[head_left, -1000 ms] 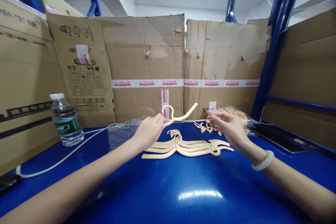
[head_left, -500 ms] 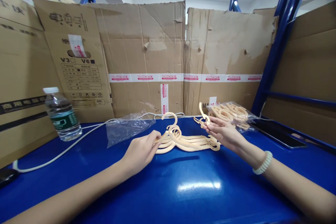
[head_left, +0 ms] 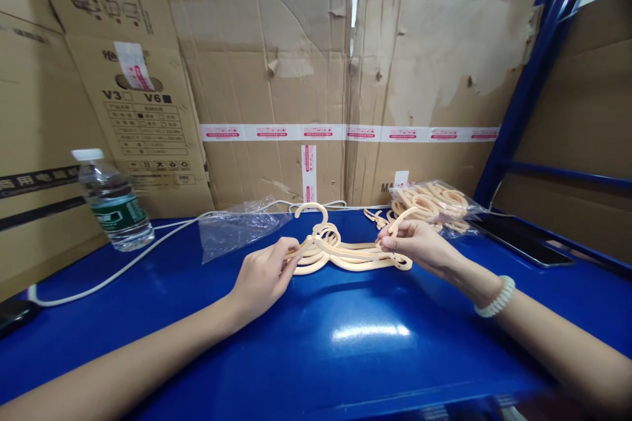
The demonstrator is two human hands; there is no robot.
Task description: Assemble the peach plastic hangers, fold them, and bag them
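My left hand (head_left: 264, 276) is closed on the left arm of a beige plastic clothes hanger (head_left: 348, 252), whose hook points up. Beneath it lies a stack of similar hangers (head_left: 360, 266) on the blue tabletop (head_left: 296, 348). Between the thumb and fingers of my right hand (head_left: 422, 247) is a small curved beige piece (head_left: 405, 216), slanting up to the right. These fingertips are by the right end of the held hanger; whether the piece touches it is hidden. Several loose beige pieces (head_left: 376, 217) lie just behind my right hand.
Behind my right hand sits a clear bag of beige parts (head_left: 434, 200), with a black phone (head_left: 523, 243) to its right. At left stand a water bottle (head_left: 116, 204) and a white cable (head_left: 123, 273). A crumpled plastic bag (head_left: 237, 230) lies before the cardboard wall (head_left: 271, 79).
My right hand has brought the small curved piece from the loose parts to the right end of the hanger. My left hand keeps its hold. The camera view has tilted slightly down.
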